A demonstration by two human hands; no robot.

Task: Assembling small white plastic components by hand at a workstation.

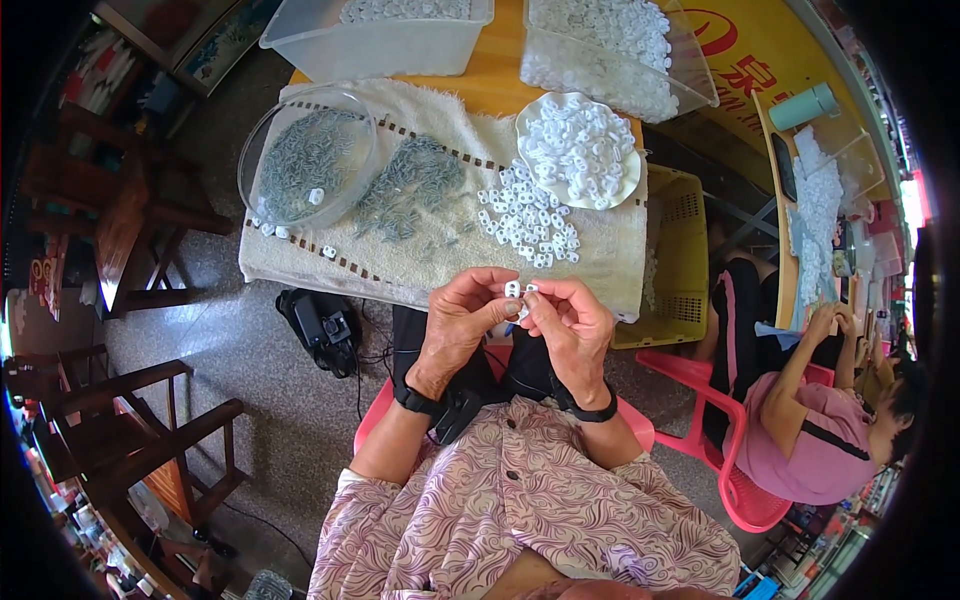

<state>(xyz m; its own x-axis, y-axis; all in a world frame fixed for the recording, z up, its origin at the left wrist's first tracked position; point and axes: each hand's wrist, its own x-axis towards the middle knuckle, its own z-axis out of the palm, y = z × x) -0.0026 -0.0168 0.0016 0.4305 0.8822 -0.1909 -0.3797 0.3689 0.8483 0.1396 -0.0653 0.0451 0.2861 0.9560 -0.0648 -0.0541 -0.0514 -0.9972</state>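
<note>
Just off the near edge of the towel-covered table, my left hand [465, 318] pinches a small white plastic piece [512, 289] with two dark holes. Close against it, my right hand [568, 325] has thumb and forefinger closed on another small white piece [531, 289]. More white shows under the fingertips, too small to make out. Beyond my hands a loose pile of the same white pieces [530, 222] spreads on the towel. Left of that lies a heap of thin grey metal pins, like small nails [412, 185]. A clear round tray [372, 125] holds more of them.
A scalloped white bowl [632, 190] is heaped with white pieces. Two clear bins, one at left [370, 55] and one at right [700, 60], stand at the back. A yellow crate [690, 270] is beside the table. At right, a person [810, 430] sits at another table.
</note>
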